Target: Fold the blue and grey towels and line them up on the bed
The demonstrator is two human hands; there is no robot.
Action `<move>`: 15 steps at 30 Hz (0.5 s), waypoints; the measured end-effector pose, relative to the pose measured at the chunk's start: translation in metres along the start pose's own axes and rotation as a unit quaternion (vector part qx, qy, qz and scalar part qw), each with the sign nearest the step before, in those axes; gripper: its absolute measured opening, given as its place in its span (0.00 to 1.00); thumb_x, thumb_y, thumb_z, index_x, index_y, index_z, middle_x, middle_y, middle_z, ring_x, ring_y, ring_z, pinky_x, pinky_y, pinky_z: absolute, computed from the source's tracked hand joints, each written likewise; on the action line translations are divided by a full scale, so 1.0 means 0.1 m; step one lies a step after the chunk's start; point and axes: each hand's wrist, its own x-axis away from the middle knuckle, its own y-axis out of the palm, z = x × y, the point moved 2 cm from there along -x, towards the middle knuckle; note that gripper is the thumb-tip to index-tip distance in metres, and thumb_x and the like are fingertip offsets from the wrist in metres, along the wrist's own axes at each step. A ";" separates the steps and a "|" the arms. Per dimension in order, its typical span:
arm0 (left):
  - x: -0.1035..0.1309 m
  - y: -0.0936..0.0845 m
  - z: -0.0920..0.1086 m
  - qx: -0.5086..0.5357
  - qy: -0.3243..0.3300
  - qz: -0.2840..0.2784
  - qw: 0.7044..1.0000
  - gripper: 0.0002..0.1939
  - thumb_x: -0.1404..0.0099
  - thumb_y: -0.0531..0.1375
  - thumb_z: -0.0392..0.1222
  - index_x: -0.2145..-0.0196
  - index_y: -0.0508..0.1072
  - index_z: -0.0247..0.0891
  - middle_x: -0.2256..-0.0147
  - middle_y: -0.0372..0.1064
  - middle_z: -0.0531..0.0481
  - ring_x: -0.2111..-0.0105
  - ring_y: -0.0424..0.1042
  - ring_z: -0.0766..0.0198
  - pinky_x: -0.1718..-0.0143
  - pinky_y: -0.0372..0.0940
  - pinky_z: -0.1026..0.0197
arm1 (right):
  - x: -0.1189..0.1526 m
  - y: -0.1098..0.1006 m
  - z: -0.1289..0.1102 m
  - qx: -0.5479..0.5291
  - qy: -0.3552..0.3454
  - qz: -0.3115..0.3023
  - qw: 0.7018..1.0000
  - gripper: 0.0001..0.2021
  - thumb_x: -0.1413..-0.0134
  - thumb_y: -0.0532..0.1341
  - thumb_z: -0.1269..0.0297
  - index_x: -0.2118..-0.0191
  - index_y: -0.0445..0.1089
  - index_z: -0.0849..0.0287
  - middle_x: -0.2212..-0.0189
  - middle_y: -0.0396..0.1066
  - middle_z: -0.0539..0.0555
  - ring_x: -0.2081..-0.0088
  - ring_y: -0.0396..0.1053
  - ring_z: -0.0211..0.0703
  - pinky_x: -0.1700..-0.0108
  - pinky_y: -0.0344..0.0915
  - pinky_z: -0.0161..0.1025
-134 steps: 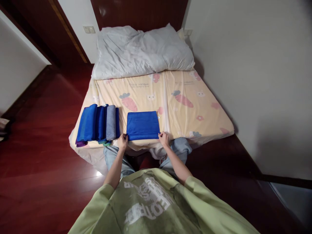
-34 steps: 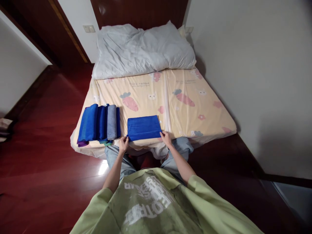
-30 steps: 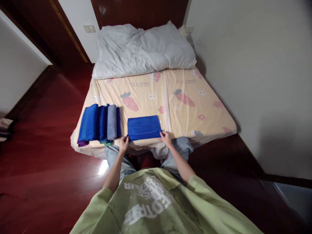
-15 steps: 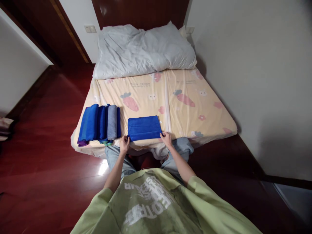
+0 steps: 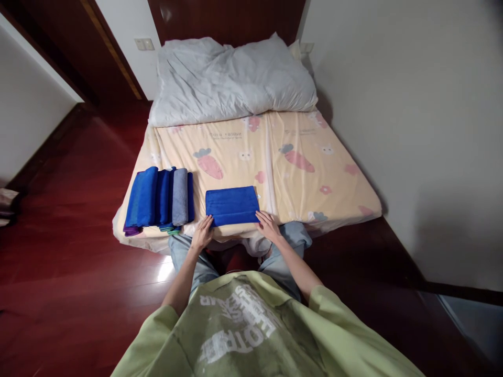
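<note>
A folded blue towel (image 5: pixel 232 204) lies flat on the bed (image 5: pixel 338 183), close to its near edge. My left hand (image 5: pixel 203 231) rests at the towel's near left corner, its fingers stretched forward onto the cloth. At the near right corner, my right hand (image 5: pixel 269 226) has its fingers spread over the towel's edge. Left of my left hand is a pile of folded towels: blue ones (image 5: pixel 143 198), a grey one (image 5: pixel 180 196), and purple and green edges showing underneath.
A large white pillow or quilt (image 5: pixel 236 78) lies across the far end of the bed, against a dark headboard (image 5: pixel 228 21). A wall (image 5: pixel 412 131) runs along the right side. Dark red floor (image 5: pixel 78 209) shows on the left.
Both hands have let go of the towel's near corners, which they were pinching, and now lie with fingers extended on its edges. The towel has barely moved.
</note>
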 end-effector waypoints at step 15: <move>0.08 -0.07 -0.09 0.001 -0.001 -0.033 0.999 0.32 0.39 0.51 0.28 0.39 0.71 0.40 0.38 0.66 0.43 0.36 0.63 0.53 0.34 0.58 0.45 | 0.08 0.00 0.06 -0.045 0.004 -0.035 0.998 0.30 0.45 0.52 0.78 0.38 0.71 0.57 0.40 0.71 0.57 0.41 0.66 0.53 0.38 0.62 0.54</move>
